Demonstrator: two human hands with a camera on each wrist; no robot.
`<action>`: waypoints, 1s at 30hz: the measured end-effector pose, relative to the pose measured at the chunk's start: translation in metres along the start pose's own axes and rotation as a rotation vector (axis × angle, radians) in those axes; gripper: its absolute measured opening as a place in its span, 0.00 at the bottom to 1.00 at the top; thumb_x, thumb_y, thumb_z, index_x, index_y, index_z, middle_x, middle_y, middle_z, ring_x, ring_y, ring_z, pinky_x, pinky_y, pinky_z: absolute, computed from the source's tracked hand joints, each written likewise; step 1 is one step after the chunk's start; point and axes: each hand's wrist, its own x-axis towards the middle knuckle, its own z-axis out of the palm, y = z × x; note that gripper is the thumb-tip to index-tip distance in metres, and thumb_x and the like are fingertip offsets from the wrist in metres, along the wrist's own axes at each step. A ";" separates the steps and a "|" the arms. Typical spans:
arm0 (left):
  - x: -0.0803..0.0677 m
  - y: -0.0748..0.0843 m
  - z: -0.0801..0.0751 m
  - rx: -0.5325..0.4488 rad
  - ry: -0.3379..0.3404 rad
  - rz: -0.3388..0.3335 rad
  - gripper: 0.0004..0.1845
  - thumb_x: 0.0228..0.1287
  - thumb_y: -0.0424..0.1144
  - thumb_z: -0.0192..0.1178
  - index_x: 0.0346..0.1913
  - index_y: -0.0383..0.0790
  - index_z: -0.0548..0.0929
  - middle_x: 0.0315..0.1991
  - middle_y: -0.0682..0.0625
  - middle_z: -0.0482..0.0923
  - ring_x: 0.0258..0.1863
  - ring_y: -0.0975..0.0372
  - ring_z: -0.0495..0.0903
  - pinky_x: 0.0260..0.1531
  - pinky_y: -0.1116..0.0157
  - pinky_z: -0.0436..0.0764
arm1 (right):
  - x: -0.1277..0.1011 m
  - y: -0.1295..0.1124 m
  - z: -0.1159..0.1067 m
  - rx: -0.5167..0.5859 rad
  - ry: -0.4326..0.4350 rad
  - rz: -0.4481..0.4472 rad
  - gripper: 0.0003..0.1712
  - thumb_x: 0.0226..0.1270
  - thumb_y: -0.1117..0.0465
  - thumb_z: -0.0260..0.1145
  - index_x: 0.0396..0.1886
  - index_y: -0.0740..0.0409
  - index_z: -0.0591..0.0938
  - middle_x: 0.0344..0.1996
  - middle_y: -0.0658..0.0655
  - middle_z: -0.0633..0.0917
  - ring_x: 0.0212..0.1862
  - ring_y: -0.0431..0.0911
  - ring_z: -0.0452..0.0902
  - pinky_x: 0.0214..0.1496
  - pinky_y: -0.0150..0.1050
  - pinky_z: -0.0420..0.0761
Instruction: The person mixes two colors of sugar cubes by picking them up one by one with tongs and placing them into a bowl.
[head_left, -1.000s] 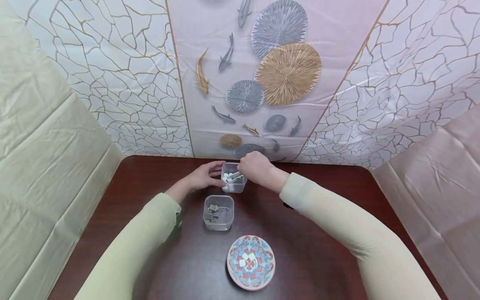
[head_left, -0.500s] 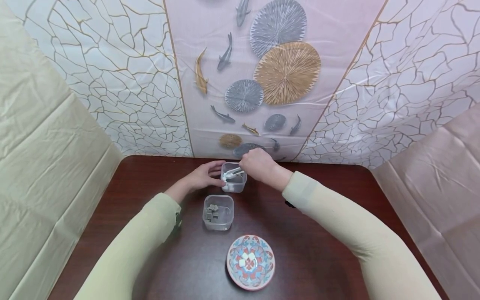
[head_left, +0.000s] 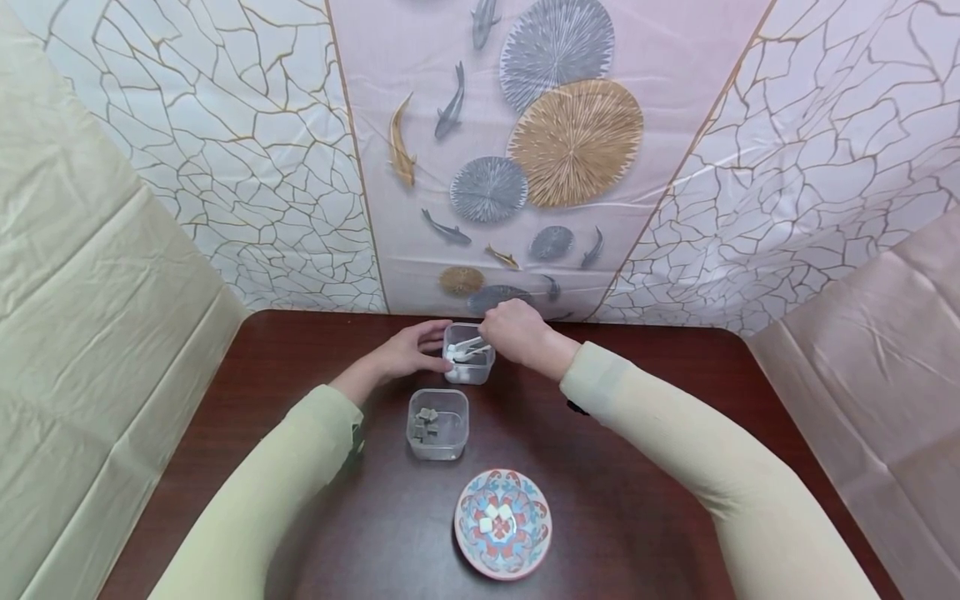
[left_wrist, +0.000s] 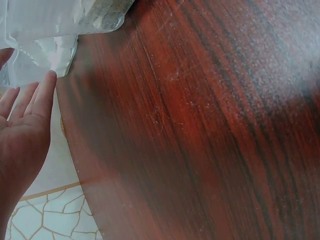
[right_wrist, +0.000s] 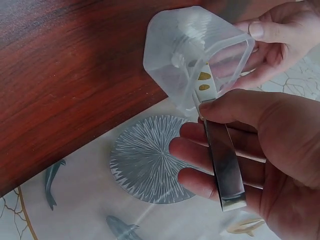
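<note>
At the table's back, my left hand [head_left: 405, 354] rests against the left side of a clear plastic container [head_left: 468, 374], thumb near its front corner and fingers fairly straight. White cubes [head_left: 457, 375] lie inside. My right hand [right_wrist: 280, 135] pinches metal tongs [right_wrist: 225, 165] between thumb and fingers. Their pale, gold-spotted tip end [right_wrist: 204, 80] reaches into the container; whether it grips a cube is unclear. A second clear container [head_left: 450, 442] with several grey-brown cubes [head_left: 426, 421] stands in front. Nearer still, a patterned plate [head_left: 502, 562] carries 3 white cubes [head_left: 486, 525].
The dark red-brown wooden table [head_left: 615, 500] ends at a patterned cloth backdrop [head_left: 300, 208] just behind the hands. Beige cloth walls [head_left: 97, 333] stand on both sides. The second container sits close in front of the first.
My right hand has risen slightly with the tongs, then lowered again over the container. White cubes inside appear shifted toward the left. My left hand stays in place.
</note>
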 end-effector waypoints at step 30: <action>0.000 -0.001 -0.001 -0.015 -0.008 0.034 0.45 0.67 0.27 0.72 0.82 0.31 0.61 0.78 0.31 0.67 0.77 0.42 0.69 0.77 0.49 0.71 | -0.064 0.020 -0.026 0.091 0.272 -0.006 0.13 0.57 0.69 0.74 0.19 0.52 0.82 0.21 0.52 0.86 0.25 0.54 0.84 0.24 0.51 0.85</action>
